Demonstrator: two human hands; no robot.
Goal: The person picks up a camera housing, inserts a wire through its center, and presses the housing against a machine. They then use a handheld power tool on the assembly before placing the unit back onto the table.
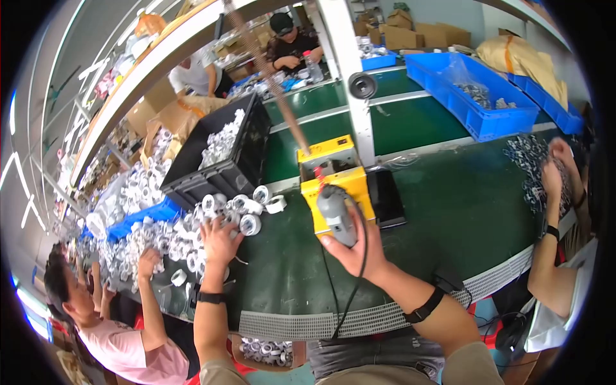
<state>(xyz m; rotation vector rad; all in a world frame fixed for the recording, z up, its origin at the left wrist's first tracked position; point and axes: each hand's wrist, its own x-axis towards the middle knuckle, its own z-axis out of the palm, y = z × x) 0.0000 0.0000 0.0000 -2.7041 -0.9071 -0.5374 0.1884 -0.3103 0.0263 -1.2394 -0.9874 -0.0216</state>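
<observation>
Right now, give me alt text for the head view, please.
A person's right hand grips a grey tool at a yellow box on a green table, while the left hand is at piled white rings. A black crate stands beyond; co-workers are on both sides.

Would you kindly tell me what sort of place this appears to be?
Probably a factory assembly workshop: many white ring-shaped parts lie heaped on a long green workbench, and a black bin and a blue bin hold more loose pieces.

right hand grips grey tool at yellow box; left hand at white rings
</observation>
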